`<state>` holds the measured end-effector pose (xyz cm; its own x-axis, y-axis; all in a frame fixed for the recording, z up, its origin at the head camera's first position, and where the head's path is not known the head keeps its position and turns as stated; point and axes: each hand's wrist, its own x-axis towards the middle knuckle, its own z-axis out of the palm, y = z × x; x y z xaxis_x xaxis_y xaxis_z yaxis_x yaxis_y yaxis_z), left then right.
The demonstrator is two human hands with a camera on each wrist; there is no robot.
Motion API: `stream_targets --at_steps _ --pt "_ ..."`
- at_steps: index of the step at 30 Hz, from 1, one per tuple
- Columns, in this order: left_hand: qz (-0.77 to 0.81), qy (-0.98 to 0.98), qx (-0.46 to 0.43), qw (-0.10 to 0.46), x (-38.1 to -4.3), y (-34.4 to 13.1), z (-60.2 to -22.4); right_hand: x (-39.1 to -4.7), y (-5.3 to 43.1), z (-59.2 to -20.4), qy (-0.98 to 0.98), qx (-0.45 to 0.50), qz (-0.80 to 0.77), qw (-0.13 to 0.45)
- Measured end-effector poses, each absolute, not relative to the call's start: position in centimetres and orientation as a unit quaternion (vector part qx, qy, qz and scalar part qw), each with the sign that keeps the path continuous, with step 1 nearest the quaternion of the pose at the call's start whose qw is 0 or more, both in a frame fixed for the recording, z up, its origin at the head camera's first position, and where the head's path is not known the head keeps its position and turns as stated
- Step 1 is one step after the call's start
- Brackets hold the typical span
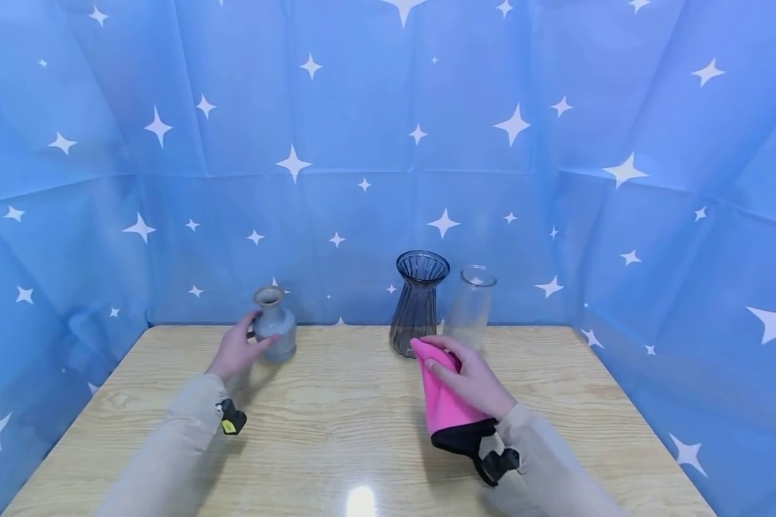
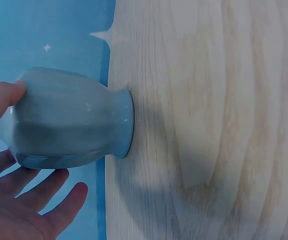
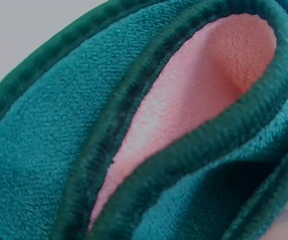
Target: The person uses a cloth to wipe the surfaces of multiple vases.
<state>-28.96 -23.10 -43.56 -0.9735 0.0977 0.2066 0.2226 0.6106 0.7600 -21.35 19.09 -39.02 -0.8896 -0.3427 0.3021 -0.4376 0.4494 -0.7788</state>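
A grey-blue ceramic vase [image 1: 278, 337] stands upright near the table's back edge on the left. My left hand [image 1: 242, 350] holds its side, thumb across the body and index finger by the neck. In the left wrist view the thumb lies on the vase [image 2: 68, 120], while the other fingers of the left hand [image 2: 28, 205] spread out past it. To the right, my right hand [image 1: 465, 377] grips a folded pink cloth [image 1: 445, 402] with a dark lower part. Close up, the cloth [image 3: 48, 130] shows a teal face, dark green edging and a pink inside.
A dark fluted glass vase [image 1: 417, 309] stands at the back, just beyond the right hand. Beside it is a clear glass vase [image 1: 470, 309], its lower part hidden by the hand. Blue curtains [image 1: 362, 143] with white stars enclose the wooden table [image 1: 336, 416].
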Motion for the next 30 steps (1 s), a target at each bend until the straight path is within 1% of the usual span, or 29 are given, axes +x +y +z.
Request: stream_targets --at_steps 8,19,30 --pt "-0.445 -0.885 -0.11 0.076 -28.4 -21.7 -44.1 -22.3 17.0 -37.9 -0.842 0.274 0.461 0.055" --pt "-0.443 -0.881 -0.137 0.089 -27.4 -19.8 -44.1 -23.0 14.5 -38.1 -0.841 0.281 0.461 0.033" --pt "-0.432 -0.884 -0.159 0.08 -26.0 -16.5 -44.3 -23.6 12.5 -38.0 -0.852 0.284 0.437 0.04"
